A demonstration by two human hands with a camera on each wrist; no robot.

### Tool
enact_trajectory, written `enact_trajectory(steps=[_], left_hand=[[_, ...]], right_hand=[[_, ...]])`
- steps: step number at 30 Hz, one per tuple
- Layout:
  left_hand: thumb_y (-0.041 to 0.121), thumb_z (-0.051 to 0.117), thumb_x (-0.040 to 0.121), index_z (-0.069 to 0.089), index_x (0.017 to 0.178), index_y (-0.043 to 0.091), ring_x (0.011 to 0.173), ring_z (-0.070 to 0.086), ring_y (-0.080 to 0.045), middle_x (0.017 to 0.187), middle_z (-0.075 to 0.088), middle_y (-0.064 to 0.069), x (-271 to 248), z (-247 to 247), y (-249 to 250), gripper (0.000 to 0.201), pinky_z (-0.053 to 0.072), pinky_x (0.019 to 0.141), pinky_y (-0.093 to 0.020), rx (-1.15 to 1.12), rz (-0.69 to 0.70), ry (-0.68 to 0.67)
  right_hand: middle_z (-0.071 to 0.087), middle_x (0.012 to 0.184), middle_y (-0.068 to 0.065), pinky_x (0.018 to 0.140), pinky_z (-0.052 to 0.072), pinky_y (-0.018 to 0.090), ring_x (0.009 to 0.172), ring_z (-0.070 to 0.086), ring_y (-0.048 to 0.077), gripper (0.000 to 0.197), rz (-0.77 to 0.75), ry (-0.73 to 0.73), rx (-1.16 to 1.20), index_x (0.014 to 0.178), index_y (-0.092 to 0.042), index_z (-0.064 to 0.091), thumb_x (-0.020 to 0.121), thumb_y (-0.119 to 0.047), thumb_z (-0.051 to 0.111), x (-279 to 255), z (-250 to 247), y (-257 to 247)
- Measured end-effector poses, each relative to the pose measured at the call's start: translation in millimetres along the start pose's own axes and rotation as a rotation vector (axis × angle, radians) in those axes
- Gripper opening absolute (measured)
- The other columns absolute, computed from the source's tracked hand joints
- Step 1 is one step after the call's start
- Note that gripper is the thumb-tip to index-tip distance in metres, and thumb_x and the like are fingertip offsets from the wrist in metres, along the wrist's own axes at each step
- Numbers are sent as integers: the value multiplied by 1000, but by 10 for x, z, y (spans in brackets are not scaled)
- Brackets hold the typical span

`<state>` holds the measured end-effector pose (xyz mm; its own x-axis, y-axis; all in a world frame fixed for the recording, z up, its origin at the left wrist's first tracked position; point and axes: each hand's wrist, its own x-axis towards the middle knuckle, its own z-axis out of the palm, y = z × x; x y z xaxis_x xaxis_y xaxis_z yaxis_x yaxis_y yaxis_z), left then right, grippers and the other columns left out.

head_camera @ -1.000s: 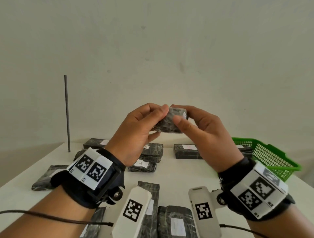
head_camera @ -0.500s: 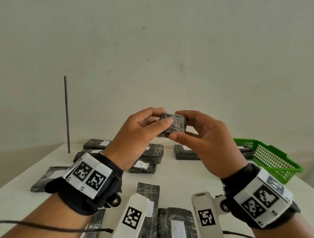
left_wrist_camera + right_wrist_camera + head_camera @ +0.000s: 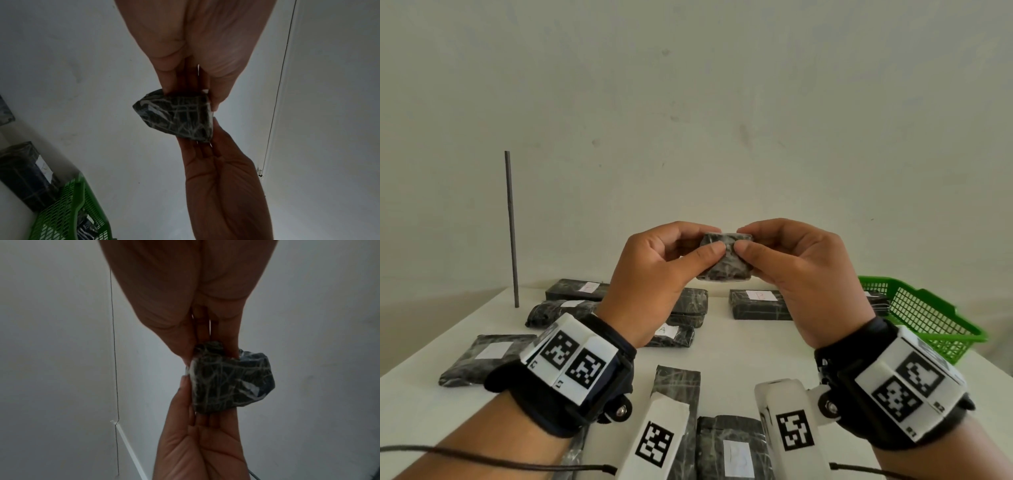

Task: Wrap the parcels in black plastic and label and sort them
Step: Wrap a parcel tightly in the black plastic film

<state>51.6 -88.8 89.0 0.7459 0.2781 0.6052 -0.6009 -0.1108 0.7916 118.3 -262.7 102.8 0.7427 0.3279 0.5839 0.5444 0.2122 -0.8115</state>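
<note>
Most of the work looks done, judging from the table [image 3: 739,346]; around the green basket [image 3: 928,318], to its left, wrapped parcels lie in loose groups, several with white labels facing up; one near the middle, the lettered parcel [image 3: 671,334], reads "A"; at least one dark parcel sits inside the basket, though how many I cannot tell. What remains, as far as I can judge, is the small parcel [image 3: 725,257] now in hand; it is already in black plastic, no label shows on any face the cameras catch, and it has yet to be sorted.

That small parcel is held in the air, above the table and left of the basket, well clear of the others. The left hand [image 3: 654,274] pinches its left end, thumb on the near face and fingers curled behind; the right hand [image 3: 801,274] pinches the right end the same way; the two thumb tips nearly meet across the near face. In the wrist views the parcel sits at the fingertips, not in either palm; both grips are narrow and closed on the plastic.
</note>
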Motion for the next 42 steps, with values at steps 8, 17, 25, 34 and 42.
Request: enact_trajectory(steps=[8, 17, 25, 34, 42], left_hand=[[21, 76, 74, 79, 94, 10, 91, 77, -28, 94, 79, -14, -8, 14, 4, 23, 63, 88, -36, -43, -32, 0], [26, 76, 74, 79, 96, 9, 94, 76, -35, 94, 79, -16, 3, -1, 57, 27, 62, 90, -41, 20, -28, -25], [24, 79, 71, 80, 98, 12, 95, 77, -27, 97, 80, -13, 5, -24, 112, 29, 61, 91, -34, -4, -84, -68], [11, 76, 73, 77, 104, 11, 95, 74, -21, 99, 78, -10, -19, -83, 97, 31, 61, 90, -28, -76, -194, -145], [6, 71, 72, 74, 99, 0, 80, 77, -18, 92, 79, -15, 69, -111, 185, 28, 62, 69, -23, -273, -342, -67]], right_hand=[[78, 86, 16, 90, 61, 59, 91, 73, 44, 3, -14, -12, -84, 87, -6, 78, 89, -5, 80, 19, -4, -33], [77, 85, 18, 86, 61, 52, 82, 74, 32, 6, -6, -52, -136, 88, -4, 77, 89, -10, 80, 22, -33, -61], [81, 89, 1, 92, 61, 41, 90, 78, 22, 16, -11, -144, -271, 91, -15, 78, 80, -15, 89, 10, -85, -72], [80, 88, 18, 87, 65, 39, 93, 77, 41, 3, 93, -124, -126, 91, -4, 81, 90, -6, 79, 22, -96, -111], [78, 115, 2, 99, 58, 38, 109, 75, 17, 61, 65, -353, -223, 127, -20, 70, 73, -34, 95, 0, -165, -114]])
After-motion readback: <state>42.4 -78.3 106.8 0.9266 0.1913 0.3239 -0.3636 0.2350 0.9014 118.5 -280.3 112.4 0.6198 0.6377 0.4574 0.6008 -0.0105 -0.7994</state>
